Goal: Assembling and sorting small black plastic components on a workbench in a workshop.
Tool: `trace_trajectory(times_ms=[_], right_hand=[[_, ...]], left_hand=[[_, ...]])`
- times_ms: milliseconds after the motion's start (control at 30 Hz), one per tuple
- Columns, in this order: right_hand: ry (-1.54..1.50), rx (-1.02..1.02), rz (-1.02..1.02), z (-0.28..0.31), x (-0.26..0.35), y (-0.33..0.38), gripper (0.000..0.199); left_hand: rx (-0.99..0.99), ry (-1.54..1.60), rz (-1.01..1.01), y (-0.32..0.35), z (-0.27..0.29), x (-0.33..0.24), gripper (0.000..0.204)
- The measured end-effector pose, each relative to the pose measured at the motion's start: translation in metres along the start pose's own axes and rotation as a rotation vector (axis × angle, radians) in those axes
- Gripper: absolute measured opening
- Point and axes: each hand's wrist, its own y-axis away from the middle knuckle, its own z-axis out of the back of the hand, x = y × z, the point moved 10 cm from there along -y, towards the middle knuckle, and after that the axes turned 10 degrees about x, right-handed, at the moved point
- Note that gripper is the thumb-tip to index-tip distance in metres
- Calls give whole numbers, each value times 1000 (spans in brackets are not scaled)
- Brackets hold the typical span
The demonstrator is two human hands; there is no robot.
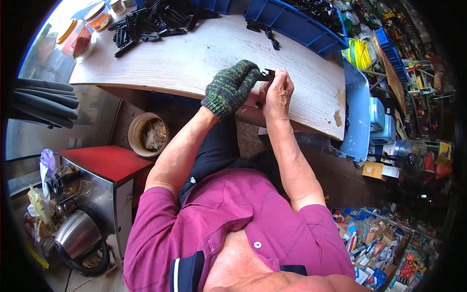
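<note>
My left hand (pixel 232 86) wears a dark green and black knitted glove and is closed around one end of a small black plastic part (pixel 265 76). The fingers of my bare right hand (pixel 278 92) pinch the other end of this part. Both hands meet over the near edge of the pale wooden table (pixel 194 63). Most of the part is hidden by my fingers, so its exact kind cannot be made out. A heap of similar long black plastic pieces (pixel 151 22) lies at the table's far left. A few loose black pieces (pixel 269 35) lie near the far edge, beyond my hands.
Blue bins (pixel 296 27) with black parts stand along the table's far side. Tubs (pixel 97 17) sit at the far left corner. A round bucket (pixel 148 135) of scraps, a red-topped cabinet (pixel 104 163) and a kettle (pixel 80 236) are at left. Cluttered boxes (pixel 374 243) fill the lower right.
</note>
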Motion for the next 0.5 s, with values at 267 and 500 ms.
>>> trace_trajectory(times_ms=[267, 500], right_hand=[[190, -15, 84, 6, 23, 11, 23], [79, -55, 13, 4, 11, 9, 29]], left_hand=[[-169, 83, 99, -2, -29, -4, 27], [-136, 59, 74, 3, -10, 7, 21]])
